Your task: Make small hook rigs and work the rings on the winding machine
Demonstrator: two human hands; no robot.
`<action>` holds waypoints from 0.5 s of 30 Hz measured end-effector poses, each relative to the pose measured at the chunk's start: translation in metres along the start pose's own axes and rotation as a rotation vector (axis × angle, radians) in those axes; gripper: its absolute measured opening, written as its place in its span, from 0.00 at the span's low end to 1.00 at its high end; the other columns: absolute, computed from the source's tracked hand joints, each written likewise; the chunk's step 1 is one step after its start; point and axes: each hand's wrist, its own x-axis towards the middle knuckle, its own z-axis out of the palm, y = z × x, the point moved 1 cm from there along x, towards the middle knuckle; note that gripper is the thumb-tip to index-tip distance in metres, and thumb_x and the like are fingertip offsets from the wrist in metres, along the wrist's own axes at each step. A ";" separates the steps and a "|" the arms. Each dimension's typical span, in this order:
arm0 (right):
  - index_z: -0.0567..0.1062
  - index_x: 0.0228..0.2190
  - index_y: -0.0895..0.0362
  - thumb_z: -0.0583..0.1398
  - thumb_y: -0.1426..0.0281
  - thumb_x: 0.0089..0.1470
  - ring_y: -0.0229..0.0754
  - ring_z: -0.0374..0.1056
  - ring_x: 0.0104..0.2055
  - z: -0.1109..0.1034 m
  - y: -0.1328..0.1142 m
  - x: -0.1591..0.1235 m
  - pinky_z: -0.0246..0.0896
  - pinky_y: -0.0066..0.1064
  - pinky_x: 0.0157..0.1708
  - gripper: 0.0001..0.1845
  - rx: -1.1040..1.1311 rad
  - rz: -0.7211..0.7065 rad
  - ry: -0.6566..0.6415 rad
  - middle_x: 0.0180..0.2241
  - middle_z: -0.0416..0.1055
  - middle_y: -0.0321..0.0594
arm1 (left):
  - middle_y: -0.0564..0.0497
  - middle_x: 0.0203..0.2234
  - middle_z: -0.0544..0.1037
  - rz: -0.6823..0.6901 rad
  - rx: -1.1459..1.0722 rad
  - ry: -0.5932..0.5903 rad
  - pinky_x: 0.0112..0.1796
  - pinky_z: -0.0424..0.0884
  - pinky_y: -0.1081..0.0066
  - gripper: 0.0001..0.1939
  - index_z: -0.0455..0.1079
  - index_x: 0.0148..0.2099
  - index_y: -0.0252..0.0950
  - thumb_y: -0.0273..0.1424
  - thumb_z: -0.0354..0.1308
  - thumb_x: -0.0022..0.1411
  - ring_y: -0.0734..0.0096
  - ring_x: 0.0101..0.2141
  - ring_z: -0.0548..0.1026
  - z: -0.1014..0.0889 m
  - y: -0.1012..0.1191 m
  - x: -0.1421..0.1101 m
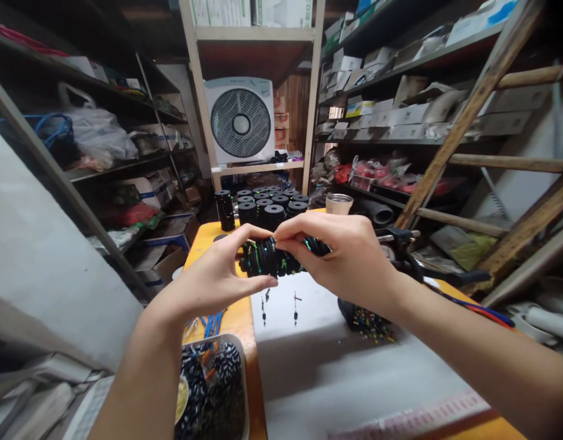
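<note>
Held level above the worktable is a black ribbed line spool (260,258), with thin line and green and blue bits wound round it. My left hand (217,263) grips its left end, thumb below and fingers over the top. My right hand (339,247) is closed in a pinch at the top of the spool and covers part of its right side. Whatever lies between those fingertips is too small to make out. Small dark swivel-like pieces (295,308) show below the spool, over the white sheet (304,366).
Several black spools (274,214) stand at the table's back, beside a cup (339,203). A tray (245,379) of small dark parts is front left. A dark container (350,313) spills coloured bits at right. A box fan (240,122), shelves and a wooden ladder (464,116) surround the table.
</note>
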 end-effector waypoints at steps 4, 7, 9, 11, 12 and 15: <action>0.75 0.32 0.62 0.59 0.81 0.53 0.29 0.67 0.34 0.001 0.000 0.000 0.58 0.20 0.37 0.05 -0.013 -0.012 0.006 0.31 0.73 0.33 | 0.54 0.45 0.70 0.026 0.028 0.007 0.47 0.68 0.63 0.24 0.59 0.54 0.46 0.40 0.61 0.57 0.64 0.47 0.71 0.000 0.001 0.000; 0.75 0.32 0.62 0.59 0.80 0.54 0.31 0.67 0.34 0.003 -0.001 0.000 0.59 0.22 0.37 0.05 -0.021 -0.031 0.001 0.31 0.73 0.33 | 0.54 0.46 0.69 0.043 0.042 0.013 0.49 0.66 0.62 0.23 0.59 0.54 0.45 0.40 0.61 0.58 0.64 0.48 0.69 0.000 0.002 0.000; 0.75 0.32 0.61 0.58 0.79 0.54 0.32 0.67 0.34 0.003 -0.001 0.001 0.59 0.23 0.37 0.05 -0.023 -0.031 -0.014 0.31 0.73 0.34 | 0.54 0.46 0.69 0.053 0.046 0.016 0.50 0.65 0.61 0.23 0.59 0.53 0.45 0.41 0.60 0.58 0.63 0.49 0.69 0.000 0.002 0.000; 0.75 0.32 0.61 0.58 0.79 0.54 0.32 0.67 0.34 0.002 0.000 0.001 0.59 0.23 0.36 0.06 -0.014 -0.014 -0.031 0.30 0.73 0.33 | 0.54 0.46 0.69 0.055 0.039 0.012 0.50 0.65 0.61 0.22 0.60 0.53 0.44 0.41 0.60 0.58 0.63 0.48 0.69 0.000 0.002 0.000; 0.74 0.32 0.61 0.58 0.80 0.54 0.32 0.67 0.33 0.001 0.000 0.002 0.59 0.23 0.36 0.06 -0.002 -0.002 -0.042 0.30 0.73 0.33 | 0.54 0.46 0.69 0.058 0.036 0.011 0.50 0.65 0.62 0.23 0.60 0.53 0.44 0.41 0.60 0.58 0.64 0.48 0.69 0.000 0.002 0.000; 0.74 0.31 0.61 0.58 0.82 0.51 0.30 0.67 0.32 -0.003 0.001 0.003 0.58 0.21 0.34 0.08 0.049 0.021 -0.083 0.30 0.72 0.32 | 0.54 0.49 0.68 0.059 0.048 0.020 0.52 0.64 0.63 0.25 0.59 0.55 0.45 0.40 0.61 0.57 0.64 0.50 0.67 0.000 0.002 0.000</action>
